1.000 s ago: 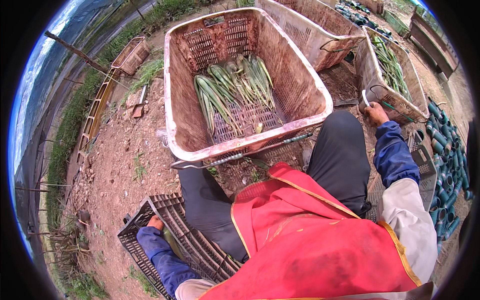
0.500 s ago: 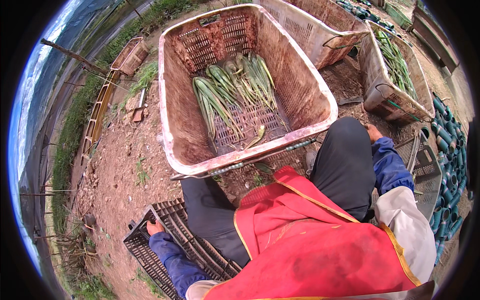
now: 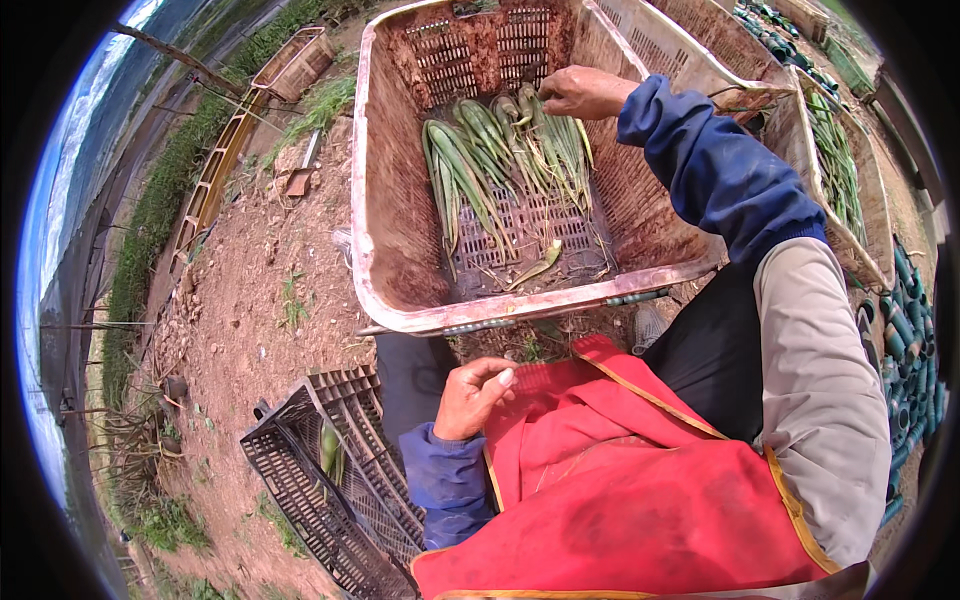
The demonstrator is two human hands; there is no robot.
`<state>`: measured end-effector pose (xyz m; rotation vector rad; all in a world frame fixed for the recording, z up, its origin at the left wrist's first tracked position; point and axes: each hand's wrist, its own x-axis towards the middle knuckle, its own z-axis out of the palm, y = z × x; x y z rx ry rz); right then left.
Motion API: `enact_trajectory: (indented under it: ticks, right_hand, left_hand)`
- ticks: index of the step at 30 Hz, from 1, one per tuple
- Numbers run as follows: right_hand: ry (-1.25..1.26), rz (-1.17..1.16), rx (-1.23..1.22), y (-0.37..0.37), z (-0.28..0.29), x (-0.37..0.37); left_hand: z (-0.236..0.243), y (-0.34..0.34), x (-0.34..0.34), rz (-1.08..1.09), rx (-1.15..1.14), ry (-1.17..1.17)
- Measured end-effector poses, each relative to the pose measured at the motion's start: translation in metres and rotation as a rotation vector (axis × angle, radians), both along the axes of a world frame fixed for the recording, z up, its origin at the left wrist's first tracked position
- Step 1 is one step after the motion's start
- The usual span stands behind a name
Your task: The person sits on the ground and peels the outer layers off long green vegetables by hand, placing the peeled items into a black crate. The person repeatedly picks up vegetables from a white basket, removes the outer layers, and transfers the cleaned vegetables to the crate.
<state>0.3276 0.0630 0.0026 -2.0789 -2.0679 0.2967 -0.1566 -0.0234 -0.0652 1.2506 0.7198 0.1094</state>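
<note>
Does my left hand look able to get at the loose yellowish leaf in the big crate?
Probably yes: the big crate is open on top, and the right hand is beyond the leaf. The left hand must just clear the near rim.

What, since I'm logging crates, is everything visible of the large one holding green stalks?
The large crate, seemingly plastic, stands upright, open-topped, before the person. Its rim is pale; reddish-brown grime stains its slotted walls. A thin handle crosses its near side. Leafy green stalks lie on its base. The right hand is inside, at the stalks' far ends.
</note>
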Motion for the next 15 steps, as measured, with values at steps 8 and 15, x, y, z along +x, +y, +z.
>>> enact_trajectory:
  ticks: [8,15]
  right_hand:
    - [0.077,0.079,-0.323,0.109,-0.191,-0.067]
    - [0.383,-0.402,-0.114,0.140,-0.279,-0.113]
  left_hand:
    - [-0.065,-0.028,0.040,-0.223,0.229,0.222]
    - [-0.111,-0.020,0.026,-0.266,0.788,0.145]
